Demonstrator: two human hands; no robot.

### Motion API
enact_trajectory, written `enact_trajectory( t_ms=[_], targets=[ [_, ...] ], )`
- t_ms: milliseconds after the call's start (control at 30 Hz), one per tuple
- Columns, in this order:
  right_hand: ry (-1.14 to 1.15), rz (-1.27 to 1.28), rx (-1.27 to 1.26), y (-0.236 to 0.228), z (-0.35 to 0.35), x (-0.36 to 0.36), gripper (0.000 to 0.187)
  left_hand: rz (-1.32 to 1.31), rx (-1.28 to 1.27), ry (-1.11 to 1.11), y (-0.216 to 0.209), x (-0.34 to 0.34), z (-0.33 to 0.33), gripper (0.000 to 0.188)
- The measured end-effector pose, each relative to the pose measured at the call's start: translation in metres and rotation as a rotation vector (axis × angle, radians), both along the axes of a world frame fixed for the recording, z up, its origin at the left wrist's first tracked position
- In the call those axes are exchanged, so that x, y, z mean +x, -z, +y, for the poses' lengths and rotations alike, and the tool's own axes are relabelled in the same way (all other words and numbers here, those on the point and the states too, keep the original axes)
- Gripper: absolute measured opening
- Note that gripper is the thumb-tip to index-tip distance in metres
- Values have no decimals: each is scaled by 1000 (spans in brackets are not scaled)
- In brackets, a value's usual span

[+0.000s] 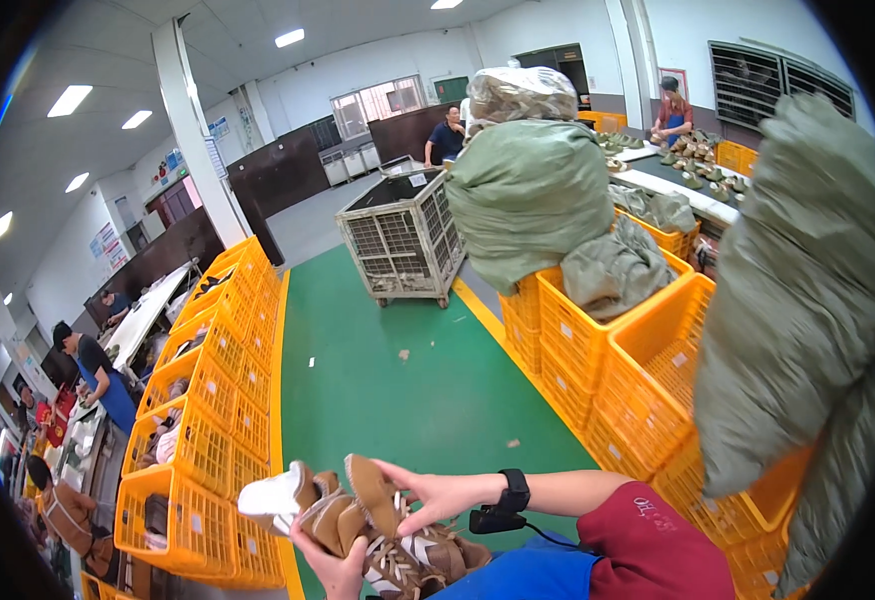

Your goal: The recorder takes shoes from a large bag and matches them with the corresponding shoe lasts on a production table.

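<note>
Several brown and tan lace-up sneakers [390,562] are bunched together low in front of me, against my blue apron. My right hand [436,497] comes in from the right and is closed round one sneaker with a tan sole [372,498], its toe or heel end pointing up. Below and to the left, my left hand [334,562] grips more of the sneakers from underneath, with the tan ends [338,528] above its fingers. A white shoe part [272,500] sticks out at the left of the bunch. The lower sneakers partly hide one another.
Stacked orange crates [203,440] holding shoes line the left side; more orange crates [648,375] stand at the right. Large green sacks [798,300] bulge there. A wheeled grey cage cart [408,245] stands ahead on the green floor [398,380]. Co-workers work at benches on both sides.
</note>
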State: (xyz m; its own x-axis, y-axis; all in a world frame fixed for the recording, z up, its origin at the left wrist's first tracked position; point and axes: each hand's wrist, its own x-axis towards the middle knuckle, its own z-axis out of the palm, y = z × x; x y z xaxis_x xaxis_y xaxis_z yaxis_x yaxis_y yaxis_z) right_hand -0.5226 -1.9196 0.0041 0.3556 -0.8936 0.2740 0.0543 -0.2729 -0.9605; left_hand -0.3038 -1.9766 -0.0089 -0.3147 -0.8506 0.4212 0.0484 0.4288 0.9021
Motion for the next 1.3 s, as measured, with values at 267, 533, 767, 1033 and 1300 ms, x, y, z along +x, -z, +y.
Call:
enact_trajectory(
  t_ms=[267,533,767,1033,1300],
  targets=[
    [133,63,80,18,-259,-116,106,104,25,-48,29,-134,-270,79],
    [538,-19,77,-14,-409,-298,102,-71,-360,344,-10,-359,-512,86],
    [886,239,-143,43,-558,-464,104,-131,-479,391,-1,-553,-652,91],
    [1141,245,-320,33,-678,-642,98,-214,-569,571,-12,-759,-772,121],
    [1518,516,-389,14,-782,-820,111,-35,-578,862,-37,-989,-888,90]
  ],
)
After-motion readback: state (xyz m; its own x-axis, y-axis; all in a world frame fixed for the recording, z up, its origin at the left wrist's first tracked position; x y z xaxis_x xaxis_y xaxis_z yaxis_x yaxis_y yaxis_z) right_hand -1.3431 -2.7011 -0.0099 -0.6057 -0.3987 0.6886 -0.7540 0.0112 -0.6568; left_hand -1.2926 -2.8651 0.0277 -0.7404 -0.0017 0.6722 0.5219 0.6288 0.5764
